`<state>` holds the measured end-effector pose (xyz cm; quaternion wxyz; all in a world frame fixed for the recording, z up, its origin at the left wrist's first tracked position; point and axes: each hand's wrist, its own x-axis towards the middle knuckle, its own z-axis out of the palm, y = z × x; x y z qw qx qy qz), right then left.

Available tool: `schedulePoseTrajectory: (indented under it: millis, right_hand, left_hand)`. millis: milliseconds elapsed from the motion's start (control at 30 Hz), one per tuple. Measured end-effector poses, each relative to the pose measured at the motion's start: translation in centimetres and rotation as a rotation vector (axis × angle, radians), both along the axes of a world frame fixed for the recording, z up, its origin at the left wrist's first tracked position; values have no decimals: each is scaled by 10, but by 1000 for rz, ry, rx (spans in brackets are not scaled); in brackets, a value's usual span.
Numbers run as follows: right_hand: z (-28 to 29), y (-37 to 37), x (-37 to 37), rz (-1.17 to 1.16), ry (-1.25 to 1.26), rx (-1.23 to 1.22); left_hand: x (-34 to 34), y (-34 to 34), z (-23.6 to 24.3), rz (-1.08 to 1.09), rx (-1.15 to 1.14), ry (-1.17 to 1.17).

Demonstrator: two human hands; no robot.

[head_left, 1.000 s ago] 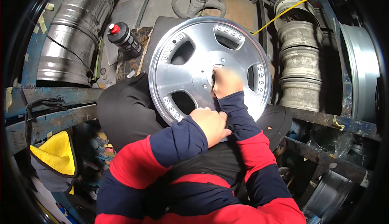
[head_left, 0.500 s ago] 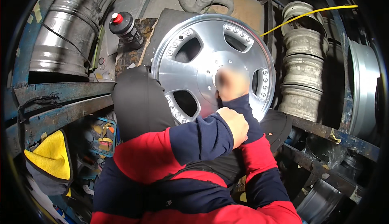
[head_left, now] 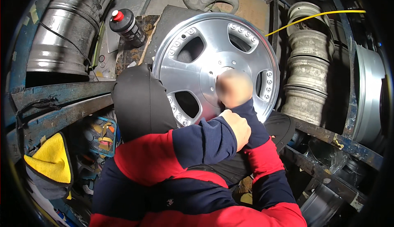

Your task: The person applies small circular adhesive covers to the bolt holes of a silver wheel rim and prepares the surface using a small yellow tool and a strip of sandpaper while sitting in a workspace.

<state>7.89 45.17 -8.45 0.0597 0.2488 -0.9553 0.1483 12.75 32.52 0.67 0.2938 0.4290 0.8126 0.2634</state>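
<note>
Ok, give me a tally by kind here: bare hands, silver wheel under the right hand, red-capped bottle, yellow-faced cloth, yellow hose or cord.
Bare hands: 2 (left hand, right hand)
Silver wheel: 1
Red-capped bottle: 1
Yellow-faced cloth: 1
Yellow hose or cord: 1
Total: 6

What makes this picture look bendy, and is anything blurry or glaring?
Head view: the fisheye lens bows the blue post at right; head view: glare whitens parts of the silver wheel; head view: the right hand is blurred, its fingers indistinct.
</note>
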Motion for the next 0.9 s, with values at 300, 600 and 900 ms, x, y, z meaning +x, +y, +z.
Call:
schedulePoseTrajectory:
  millis: [300, 600, 900]
  right_hand:
    - [-3, 2, 1, 54, 69, 11]
    - [5, -9, -5, -15, 3, -58]
    - [-2, -12, -1, -187, 62, -22]
  left_hand:
    - [3, -2, 4, 14, 0, 33]
    - [13, 0, 1, 21, 17, 68]
    - [12, 3, -4, -35, 83, -25]
